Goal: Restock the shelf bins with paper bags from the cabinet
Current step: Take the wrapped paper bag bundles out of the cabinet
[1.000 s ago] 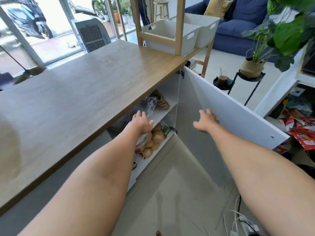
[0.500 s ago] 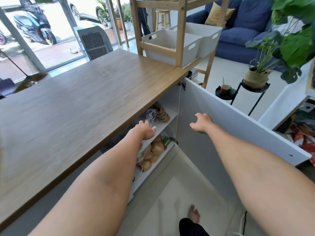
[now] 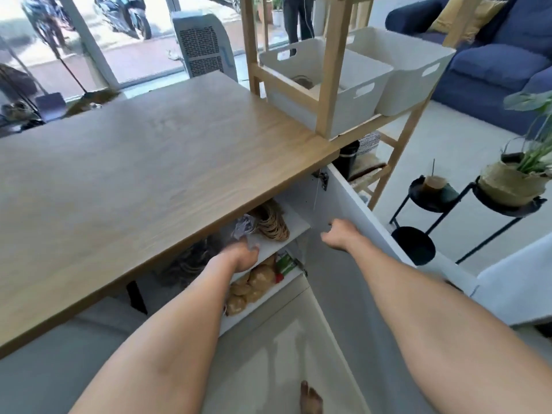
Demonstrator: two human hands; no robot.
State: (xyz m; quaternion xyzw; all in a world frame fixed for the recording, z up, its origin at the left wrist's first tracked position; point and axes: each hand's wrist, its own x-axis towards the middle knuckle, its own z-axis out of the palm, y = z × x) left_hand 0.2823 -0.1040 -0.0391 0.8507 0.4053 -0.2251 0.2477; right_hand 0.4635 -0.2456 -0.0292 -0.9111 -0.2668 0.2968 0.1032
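Sunlit floor tiles and a wooden countertop (image 3: 143, 174) frame my view, with the cabinet (image 3: 294, 225) open beneath it. On its upper board sits a bundle of brown paper bags (image 3: 271, 224), handles up, beside crinkled plastic; more brown bags (image 3: 254, 283) lie on the lower board. My left hand (image 3: 243, 255) is at the upper board's edge, fingers blurred, so I cannot tell its grip. My right hand (image 3: 339, 236) hangs loosely curled, holding nothing, by the open cabinet door (image 3: 367, 222). Two white bins (image 3: 352, 82) sit on the wooden shelf (image 3: 328, 94).
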